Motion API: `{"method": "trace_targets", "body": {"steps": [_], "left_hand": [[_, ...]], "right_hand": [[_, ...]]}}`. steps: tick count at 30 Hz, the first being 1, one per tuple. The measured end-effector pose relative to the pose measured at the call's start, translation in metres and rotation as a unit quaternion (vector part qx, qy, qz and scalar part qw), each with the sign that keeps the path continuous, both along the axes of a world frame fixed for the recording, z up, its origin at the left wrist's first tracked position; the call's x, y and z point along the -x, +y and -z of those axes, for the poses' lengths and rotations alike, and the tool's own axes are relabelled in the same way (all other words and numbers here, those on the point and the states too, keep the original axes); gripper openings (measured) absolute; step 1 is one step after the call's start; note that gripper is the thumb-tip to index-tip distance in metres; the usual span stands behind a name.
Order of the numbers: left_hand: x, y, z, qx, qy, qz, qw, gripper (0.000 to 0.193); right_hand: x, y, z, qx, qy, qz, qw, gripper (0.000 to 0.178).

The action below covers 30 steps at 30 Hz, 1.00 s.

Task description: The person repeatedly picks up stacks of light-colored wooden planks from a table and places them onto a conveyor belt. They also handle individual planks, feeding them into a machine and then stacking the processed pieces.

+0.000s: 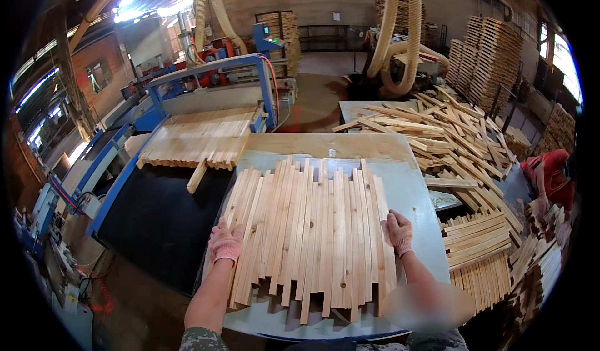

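Observation:
A row of pale wooden strips (312, 232) lies side by side on the smooth grey tabletop (422, 251) in front of me, with uneven ends both near and far. My left hand (225, 241), in a pinkish knit glove, grips the outer strips at the left edge of the row, its thumb on top. At the right edge, my right hand (399, 231), gloved too, is closed against the outermost strip with fingers curled. The row lies between my two hands. The undersides of the fingers are hidden.
Left of the table runs a black conveyor belt (169, 226) bearing a block of strips (194, 135) beneath a blue machine frame (212, 70). A loose heap of strips (450, 132) lies at the right, near neat stacks (478, 245). A person in red (553, 176) works at far right.

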<state>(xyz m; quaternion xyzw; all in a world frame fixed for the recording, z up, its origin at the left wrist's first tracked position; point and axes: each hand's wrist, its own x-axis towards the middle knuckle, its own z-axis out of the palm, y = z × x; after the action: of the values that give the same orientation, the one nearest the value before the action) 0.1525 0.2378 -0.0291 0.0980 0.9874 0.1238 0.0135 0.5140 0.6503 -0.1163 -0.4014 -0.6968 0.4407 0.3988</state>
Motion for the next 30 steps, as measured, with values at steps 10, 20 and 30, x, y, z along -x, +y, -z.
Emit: {"method": "trace_targets", "body": {"steps": [10, 20, 30], "left_hand": [[-0.008, 0.002, -0.019, -0.003, -0.045, 0.0, 0.999, 0.087], [-0.016, 0.006, -0.033, -0.002, -0.058, -0.009, 0.998, 0.087], [-0.013, 0.0, -0.028, -0.005, -0.052, -0.005, 0.999, 0.086]], "right_hand": [[-0.001, 0.006, 0.01, 0.026, 0.043, -0.017, 0.999, 0.046], [-0.005, 0.019, 0.026, 0.012, 0.037, -0.023, 0.999, 0.049], [0.004, 0.009, 0.019, 0.047, 0.069, -0.026, 0.996, 0.047]]}}
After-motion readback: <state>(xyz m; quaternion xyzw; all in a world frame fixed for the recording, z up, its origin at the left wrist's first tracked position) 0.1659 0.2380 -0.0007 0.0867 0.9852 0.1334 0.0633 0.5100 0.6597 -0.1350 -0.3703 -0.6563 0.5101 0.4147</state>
